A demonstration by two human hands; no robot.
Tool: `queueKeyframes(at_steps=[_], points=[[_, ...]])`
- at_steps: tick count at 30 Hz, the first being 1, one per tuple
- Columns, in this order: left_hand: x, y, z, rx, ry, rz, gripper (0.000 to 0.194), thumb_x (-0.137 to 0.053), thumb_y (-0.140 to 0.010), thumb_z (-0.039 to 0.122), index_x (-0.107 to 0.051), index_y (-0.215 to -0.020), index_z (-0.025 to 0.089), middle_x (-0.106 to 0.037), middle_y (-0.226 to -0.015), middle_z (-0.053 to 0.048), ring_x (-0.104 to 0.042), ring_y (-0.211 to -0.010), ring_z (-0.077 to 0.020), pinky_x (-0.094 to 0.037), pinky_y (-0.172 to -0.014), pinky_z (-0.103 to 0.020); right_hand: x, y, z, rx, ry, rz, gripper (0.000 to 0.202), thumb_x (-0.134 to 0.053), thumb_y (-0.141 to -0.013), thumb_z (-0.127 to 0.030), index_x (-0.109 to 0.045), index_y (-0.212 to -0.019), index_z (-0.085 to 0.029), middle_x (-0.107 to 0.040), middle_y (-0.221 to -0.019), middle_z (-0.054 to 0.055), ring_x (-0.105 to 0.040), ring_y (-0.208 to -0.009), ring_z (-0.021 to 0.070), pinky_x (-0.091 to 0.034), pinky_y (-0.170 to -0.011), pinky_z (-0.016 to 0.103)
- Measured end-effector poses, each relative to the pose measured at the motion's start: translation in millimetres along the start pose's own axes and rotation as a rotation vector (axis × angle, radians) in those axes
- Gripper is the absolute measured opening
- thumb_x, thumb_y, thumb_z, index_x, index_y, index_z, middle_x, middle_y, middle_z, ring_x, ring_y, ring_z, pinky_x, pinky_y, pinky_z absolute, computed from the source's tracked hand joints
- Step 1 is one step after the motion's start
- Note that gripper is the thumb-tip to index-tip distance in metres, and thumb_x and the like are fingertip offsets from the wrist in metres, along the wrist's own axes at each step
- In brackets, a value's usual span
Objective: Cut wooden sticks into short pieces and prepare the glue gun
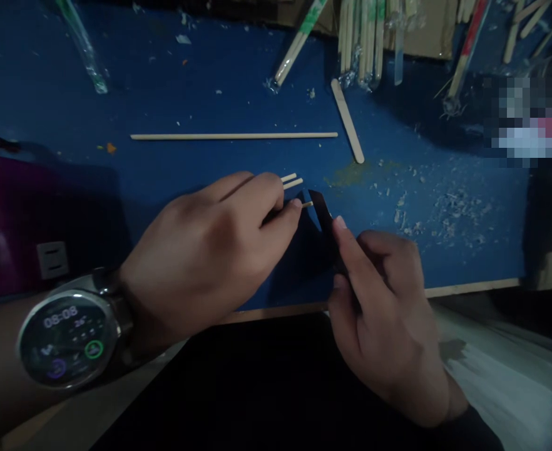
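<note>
My left hand (219, 238), with a watch (72, 338) on its wrist, is closed around several thin wooden sticks (292, 184). Two stick ends poke out past the knuckles, and another short end shows at the thumb tip. My right hand (383, 307) grips a dark-bladed utility knife (323, 213), its index finger laid along the blade. The blade tip is right beside the stick end at my left thumb; whether they touch I cannot tell. Most of the knife's handle is hidden in my palm. Beyond both hands a long thin stick (233, 136) lies flat on the blue table (163, 81).
A flat craft stick (348, 122) lies behind the knife. Bundles of wrapped sticks (360, 44) are at the back, beside cardboard (426, 31). Pale shavings (464, 207) are scattered on the right. A purple object (17, 213) stands at the left. A blurred patch covers the right edge.
</note>
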State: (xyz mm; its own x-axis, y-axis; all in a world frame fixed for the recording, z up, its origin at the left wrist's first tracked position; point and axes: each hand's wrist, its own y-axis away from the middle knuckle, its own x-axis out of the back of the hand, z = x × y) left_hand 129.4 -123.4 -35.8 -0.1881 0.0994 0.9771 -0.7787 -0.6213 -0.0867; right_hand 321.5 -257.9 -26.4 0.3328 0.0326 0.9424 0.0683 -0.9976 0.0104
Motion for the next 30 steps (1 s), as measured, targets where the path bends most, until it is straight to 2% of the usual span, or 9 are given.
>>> queueKeyframes(at_steps=[6, 12, 16, 22, 26, 30], points=[[0.9, -0.3, -3.3, -0.111, -0.088, 0.035, 0.04, -0.039, -0.115, 0.02, -0.076, -0.1, 0.015, -0.064, -0.086, -0.006, -0.058, -0.077, -0.018, -0.033, -0.054, -0.031, -0.1, -0.8, -3.8, 0.0, -0.007, -0.015, 0.075, -0.055, -0.097, -0.006, -0.042, -0.17, -0.01, -0.056, -0.134, 0.021, -0.065, -0.118, 0.0332, -0.066, -0.1, 0.053], [3.2, -1.9, -3.8, -0.096, -0.032, -0.036, 0.048, -0.033, -0.116, 0.024, -0.079, -0.106, 0.015, -0.066, -0.091, -0.008, -0.063, -0.079, -0.0192, -0.043, -0.057, -0.03, 0.4, -1.4, -8.5, -0.032, 0.002, -0.047, 0.082, -0.055, -0.097, -0.005, -0.033, -0.175, -0.019, -0.057, -0.135, 0.021, -0.066, -0.119, 0.0363, -0.065, -0.102, 0.058], [2.7, -2.1, -5.0, -0.1, 0.003, -0.024, 0.048, -0.034, -0.116, 0.028, -0.078, -0.103, 0.015, -0.066, -0.09, -0.008, -0.062, -0.077, -0.0202, -0.043, -0.057, -0.032, 0.6, -2.3, -9.5, -0.044, 0.018, -0.05, 0.083, -0.054, -0.099, -0.006, -0.03, -0.177, -0.025, -0.056, -0.136, 0.021, -0.065, -0.122, 0.037, -0.064, -0.102, 0.059], [-0.1, 0.2, -6.8, -0.157, -0.037, -0.001, 0.044, -0.035, -0.114, 0.024, -0.077, -0.105, 0.013, -0.067, -0.093, -0.008, -0.066, -0.081, -0.0209, -0.045, -0.06, -0.03, -0.9, -3.9, -11.1, -0.048, 0.02, -0.029, 0.071, -0.05, -0.101, -0.006, -0.042, -0.17, -0.015, -0.056, -0.134, 0.021, -0.064, -0.121, 0.0328, -0.063, -0.101, 0.051], [-4.1, 2.6, -8.4, -0.176, -0.003, 0.033, 0.047, -0.032, -0.114, 0.027, -0.076, -0.113, 0.012, -0.068, -0.099, -0.009, -0.07, -0.089, -0.0235, -0.052, -0.066, -0.031, -3.9, -4.1, -12.3, -0.042, 0.022, -0.007, 0.068, -0.049, -0.101, -0.007, -0.045, -0.168, -0.01, -0.057, -0.132, 0.02, -0.063, -0.117, 0.0307, -0.065, -0.093, 0.048], [-7.6, 3.2, -8.7, -0.198, 0.019, 0.076, 0.046, -0.03, -0.112, 0.023, -0.074, -0.115, 0.01, -0.067, -0.098, -0.008, -0.068, -0.09, -0.022, -0.052, -0.067, -0.03, -6.7, -6.0, -13.0, 0.002, 0.019, 0.041, 0.064, -0.049, -0.101, -0.006, -0.047, -0.165, -0.002, -0.058, -0.129, 0.02, -0.061, -0.109, 0.0263, -0.064, -0.084, 0.041]])
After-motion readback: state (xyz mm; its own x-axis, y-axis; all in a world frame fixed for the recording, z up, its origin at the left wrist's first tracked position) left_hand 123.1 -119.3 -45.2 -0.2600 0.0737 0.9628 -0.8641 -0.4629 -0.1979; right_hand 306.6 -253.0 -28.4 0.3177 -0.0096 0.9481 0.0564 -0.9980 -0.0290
